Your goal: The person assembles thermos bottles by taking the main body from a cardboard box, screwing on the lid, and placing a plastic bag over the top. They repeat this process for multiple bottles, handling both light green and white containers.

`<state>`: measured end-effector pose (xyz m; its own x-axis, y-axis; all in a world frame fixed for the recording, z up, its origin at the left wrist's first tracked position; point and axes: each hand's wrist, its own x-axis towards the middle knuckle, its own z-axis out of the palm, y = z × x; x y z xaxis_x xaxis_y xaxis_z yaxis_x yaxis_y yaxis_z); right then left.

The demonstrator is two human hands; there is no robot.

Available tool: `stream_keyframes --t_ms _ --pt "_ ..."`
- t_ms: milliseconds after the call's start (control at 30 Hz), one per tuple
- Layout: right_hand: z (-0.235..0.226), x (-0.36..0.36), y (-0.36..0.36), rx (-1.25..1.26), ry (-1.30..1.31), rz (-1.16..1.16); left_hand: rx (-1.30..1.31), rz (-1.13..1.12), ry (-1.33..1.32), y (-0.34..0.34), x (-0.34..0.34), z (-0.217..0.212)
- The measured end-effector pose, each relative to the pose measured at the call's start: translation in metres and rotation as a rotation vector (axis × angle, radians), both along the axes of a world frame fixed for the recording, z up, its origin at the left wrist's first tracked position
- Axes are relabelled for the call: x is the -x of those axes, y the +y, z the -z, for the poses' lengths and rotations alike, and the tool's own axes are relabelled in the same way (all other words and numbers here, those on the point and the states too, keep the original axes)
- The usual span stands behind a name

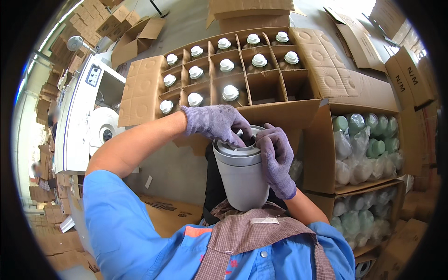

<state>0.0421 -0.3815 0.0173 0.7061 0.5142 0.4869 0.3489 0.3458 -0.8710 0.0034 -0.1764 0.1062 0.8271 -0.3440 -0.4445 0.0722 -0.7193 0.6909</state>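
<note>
A pale grey tapered canister [241,182] stands upright against my lap, a darker grey ring-shaped lid [226,148] around its top. Over the lid, my left hand [217,123] in a purple knit glove bends its thumb and fingers down into the round opening. Something dark shows inside there; whether my fingertips pinch it is hidden. My right hand [277,161], gloved alike, presses against the canister's right side with curled fingers at the lid's rim. Just beyond my hands is a cardboard box [280,112] with dividers, holding several white-capped bottles [230,93].
At right, stacked open cartons [322,154] hold green and clear plastic-wrapped pieces [368,140]. A white machine [77,112] with a control panel stands at left. Flattened cardboard [170,212] lies on the floor to my left. More cartons [249,21] stand beyond the divided box.
</note>
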Motion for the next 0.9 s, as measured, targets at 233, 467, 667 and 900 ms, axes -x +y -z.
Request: stream_keyframes --t_ms 233,467,667,900 --pt "0.001 0.0 0.0 0.007 0.023 -0.018 -0.228 0.013 0.204 -0.01 -0.018 -0.003" --pt "0.002 -0.01 -0.004 0.051 0.088 -0.095 -0.228 -0.083 0.042 -0.018 -0.006 -0.012" --pt "-0.006 -0.048 0.0 0.122 0.499 -0.401 -0.27 -0.606 -0.716 -0.053 0.06 0.009" --pt "-0.081 0.009 -0.01 0.527 -0.783 -0.355 1.005 -0.721 -0.174 -0.005 0.042 0.107"
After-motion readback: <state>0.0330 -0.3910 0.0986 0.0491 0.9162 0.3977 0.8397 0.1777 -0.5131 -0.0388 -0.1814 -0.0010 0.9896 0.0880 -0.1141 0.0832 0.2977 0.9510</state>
